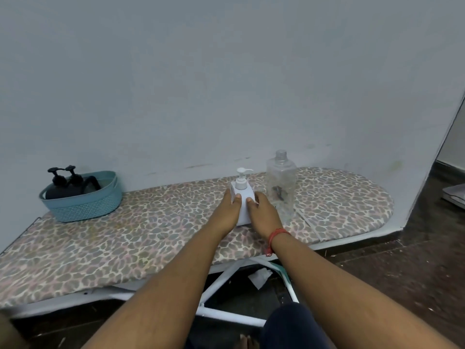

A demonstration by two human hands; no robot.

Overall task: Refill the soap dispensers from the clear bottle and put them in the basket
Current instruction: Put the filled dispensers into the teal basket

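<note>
Broadly, the leopard-print padded ironing board [156,238] carried everything, and its soft cover looked likely to let tall things rock. At its far left end stood the teal woven-plastic basket [83,206] with two black pump dispensers [66,187] already inside. The clear, uncapped plastic bottle [281,183] stood upright just right of the hands, seemingly near empty, so light and easily tipped. Between them the white square pump dispenser [242,197] stood on the board, the left hand [227,212] and right hand [263,214] gripping its flat sides. Rigid and smooth, it was probably best held low on the body, not by the pump.
</note>
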